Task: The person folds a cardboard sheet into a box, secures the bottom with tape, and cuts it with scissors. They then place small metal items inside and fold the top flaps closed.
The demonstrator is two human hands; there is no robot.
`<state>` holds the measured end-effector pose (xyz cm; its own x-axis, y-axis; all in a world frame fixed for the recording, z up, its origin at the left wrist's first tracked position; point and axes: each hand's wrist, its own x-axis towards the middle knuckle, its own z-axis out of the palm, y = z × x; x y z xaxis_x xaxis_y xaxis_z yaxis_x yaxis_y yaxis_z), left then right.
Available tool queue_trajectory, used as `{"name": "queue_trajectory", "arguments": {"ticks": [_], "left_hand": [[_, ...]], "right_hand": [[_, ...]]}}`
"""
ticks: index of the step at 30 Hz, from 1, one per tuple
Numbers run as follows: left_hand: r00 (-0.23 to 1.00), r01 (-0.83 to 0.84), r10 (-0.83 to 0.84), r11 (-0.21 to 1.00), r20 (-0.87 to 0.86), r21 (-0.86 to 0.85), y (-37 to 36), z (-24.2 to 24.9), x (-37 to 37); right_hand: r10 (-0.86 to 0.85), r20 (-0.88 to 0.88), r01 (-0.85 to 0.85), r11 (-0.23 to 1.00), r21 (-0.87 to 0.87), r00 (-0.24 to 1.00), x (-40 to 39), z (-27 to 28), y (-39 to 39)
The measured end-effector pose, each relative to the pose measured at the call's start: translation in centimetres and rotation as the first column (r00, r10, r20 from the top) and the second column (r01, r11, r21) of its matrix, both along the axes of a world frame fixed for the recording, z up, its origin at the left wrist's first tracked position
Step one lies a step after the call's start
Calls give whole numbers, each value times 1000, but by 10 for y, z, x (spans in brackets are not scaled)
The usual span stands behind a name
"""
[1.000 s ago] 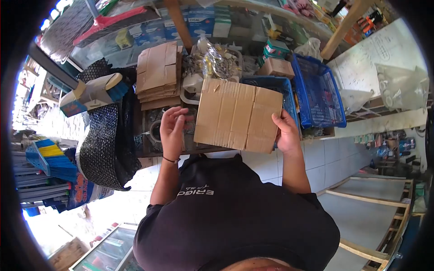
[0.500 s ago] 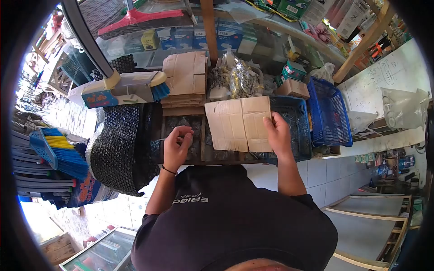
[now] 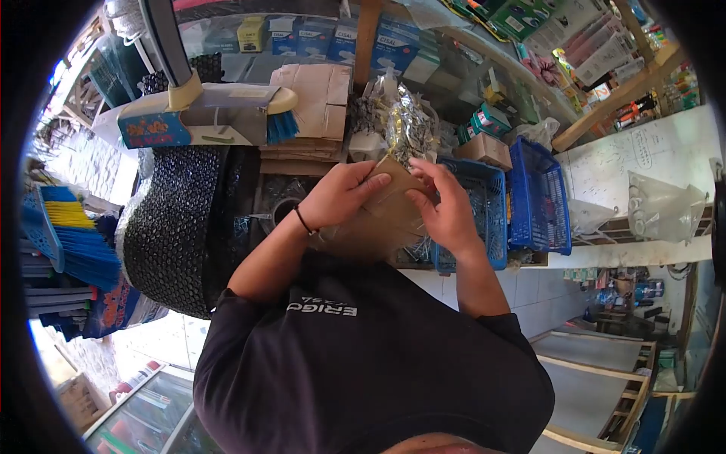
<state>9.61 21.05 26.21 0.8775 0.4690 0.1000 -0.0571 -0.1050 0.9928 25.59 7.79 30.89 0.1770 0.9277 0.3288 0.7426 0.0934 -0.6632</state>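
A brown cardboard piece (image 3: 389,216) is tilted in front of my chest, between both hands. My left hand (image 3: 348,195) grips its upper left edge, thumb lying over the top. At the right edge, my right hand (image 3: 448,208) has its thumb against the board and its other fingers bent close to the rim. The lower part of the board is blurred. Behind it stands a stack of flat cardboard pieces (image 3: 310,102). Clear and gold plastic packets (image 3: 404,121) lie just beyond my right fingers.
Two blue plastic baskets, a lighter one (image 3: 495,189) and a darker one (image 3: 541,189), stand to the right. On the left are a roll of black bubble wrap (image 3: 174,223) and a boxed brush (image 3: 204,117). Blue boxes (image 3: 397,45) line the glass case behind.
The cardboard has come lower and closer to my body, and tilted. My left hand has moved right and taken hold of it. The view has shifted slightly.
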Motion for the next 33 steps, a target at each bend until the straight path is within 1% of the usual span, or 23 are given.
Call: {"name": "queue_trajectory", "arguments": {"ticks": [2, 4, 7, 8, 10, 13, 17, 22, 28, 33], "left_hand": [[998, 24, -16, 990, 57, -140, 6, -5, -1], [995, 70, -47, 960, 93, -272, 13, -4, -6], [987, 90, -35, 925, 154, -368, 16, -8, -9], [987, 73, -11, 923, 162, -378, 15, -11, -9], [985, 41, 30, 917, 172, -396, 14, -17, -10], [989, 53, 10, 903, 144, -426, 14, -15, -17], [988, 23, 42, 914, 150, -406, 12, -18, -16], [984, -19, 81, 930, 156, -367, 8, -17, -15], [983, -25, 94, 917, 155, -399, 4, -12, -17], [984, -46, 108, 924, 143, -380, 4, -20, -15]], "right_hand": [[8, 294, -56, 986, 154, 956, 2, -2, 10], [26, 353, -66, 993, 100, 935, -3, 1, 14], [88, 487, -126, 991, 46, 869, -8, 9, 24], [111, 534, -152, 988, 33, 838, -9, 10, 27], [128, 546, -174, 984, 32, 828, -7, 7, 31], [157, 521, -202, 979, 32, 839, -8, 5, 36], [171, 490, -209, 978, 22, 855, -10, 4, 39], [164, 493, -220, 974, 57, 854, -8, 4, 38], [171, 452, -225, 972, 69, 875, -5, 1, 34], [171, 436, -225, 972, 75, 884, -8, 3, 35]]}}
